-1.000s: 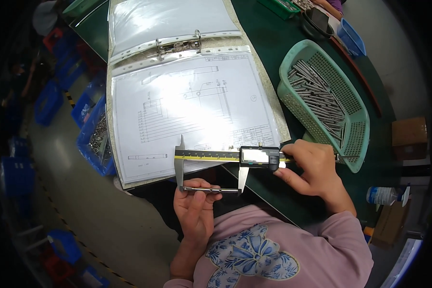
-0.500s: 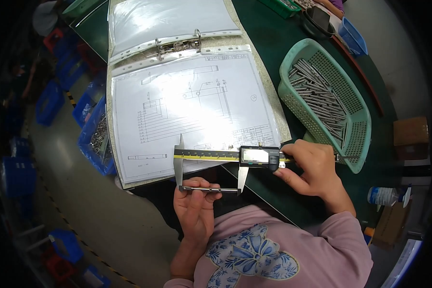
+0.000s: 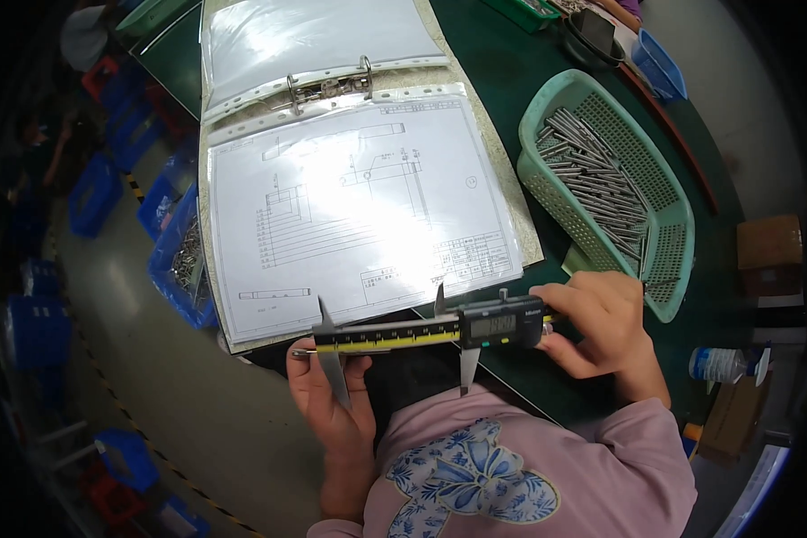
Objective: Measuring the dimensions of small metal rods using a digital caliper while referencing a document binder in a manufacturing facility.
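A pale green plastic mesh basket (image 3: 668, 193) stands toward the right edge of the dark green table (image 3: 511, 81), filled with a loose heap of thin grey metal rods (image 3: 592, 184) lying mostly lengthwise. At the table's far edge a small blue plastic tray (image 3: 662, 65) and a green bin (image 3: 520, 11) are cut off by the frame, and their contents cannot be made out. Below the table's left edge, on the floor, a blue plastic crate (image 3: 175, 260) holds small metal parts, too dim to tell apart.

An open ring binder with a technical drawing in a clear sleeve (image 3: 359, 202) covers the table's left part, its near corner overhanging the near edge. Glare whitens much of the upper sleeve.

Just off the table's near edge, the right hand (image 3: 596, 327) grips the display end of a digital calliper with a yellow scale (image 3: 421, 334), thumb at the slider. The calliper's jaws stand apart. The left hand (image 3: 332, 399) is curled beneath the fixed jaw, pinching a thin metal pin (image 3: 336, 352) that lies along the beam's underside; most of the pin hides behind the calliper and fingers. A clear plastic bottle (image 3: 722, 363) lies at the right, partly hidden.
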The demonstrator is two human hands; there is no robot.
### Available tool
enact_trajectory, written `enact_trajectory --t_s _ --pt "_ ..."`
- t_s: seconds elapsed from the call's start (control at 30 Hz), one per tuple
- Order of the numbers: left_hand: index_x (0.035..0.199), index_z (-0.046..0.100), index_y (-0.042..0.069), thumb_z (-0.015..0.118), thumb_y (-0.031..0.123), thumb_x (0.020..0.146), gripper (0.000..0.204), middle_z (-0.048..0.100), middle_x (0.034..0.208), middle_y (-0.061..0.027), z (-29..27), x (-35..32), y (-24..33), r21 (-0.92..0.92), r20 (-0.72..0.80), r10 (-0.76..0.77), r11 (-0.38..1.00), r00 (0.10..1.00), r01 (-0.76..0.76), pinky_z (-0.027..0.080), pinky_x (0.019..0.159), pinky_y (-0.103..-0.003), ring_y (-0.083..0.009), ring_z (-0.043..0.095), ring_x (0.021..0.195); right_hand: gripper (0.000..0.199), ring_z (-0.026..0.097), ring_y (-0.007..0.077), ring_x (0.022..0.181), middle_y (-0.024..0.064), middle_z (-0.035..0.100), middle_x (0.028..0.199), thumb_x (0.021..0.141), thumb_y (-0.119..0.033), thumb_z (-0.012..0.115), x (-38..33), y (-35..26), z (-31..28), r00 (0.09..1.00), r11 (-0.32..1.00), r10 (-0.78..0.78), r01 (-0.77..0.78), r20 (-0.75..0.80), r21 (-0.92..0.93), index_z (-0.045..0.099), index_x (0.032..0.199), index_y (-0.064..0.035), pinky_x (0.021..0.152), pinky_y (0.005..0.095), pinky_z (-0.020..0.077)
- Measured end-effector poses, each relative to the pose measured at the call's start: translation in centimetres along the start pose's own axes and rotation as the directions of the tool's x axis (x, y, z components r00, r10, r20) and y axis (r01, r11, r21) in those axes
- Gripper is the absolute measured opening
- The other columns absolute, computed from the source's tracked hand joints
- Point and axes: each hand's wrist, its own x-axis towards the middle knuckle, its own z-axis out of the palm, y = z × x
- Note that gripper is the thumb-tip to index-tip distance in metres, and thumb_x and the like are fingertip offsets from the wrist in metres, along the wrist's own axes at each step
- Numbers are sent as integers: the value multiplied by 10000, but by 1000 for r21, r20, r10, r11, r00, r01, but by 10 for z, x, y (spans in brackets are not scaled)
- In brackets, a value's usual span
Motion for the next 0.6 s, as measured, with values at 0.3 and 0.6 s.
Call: enact_trajectory --t_s 0.3,0.6 --pt "958 423 71 402 156 885 114 437 901 -56 25 -1 24 38 -70 4 999 998 -1 428 648 -255 -150 459 804 281 425 114 405 -5 431 534 658 -266 630 5 -4 3 956 956 -287 284 -53 -70 599 824 -42 353 241 298" --pt "963 383 69 392 162 878 127 413 901 -53 22 1 25 103 -154 74 993 985 -59 418 668 -247 -146 440 810 274 474 105 468 16 535 676 658 -220 605 26 -8 15 951 950 -310 309 -20 -37 600 849 -24 413 217 338"
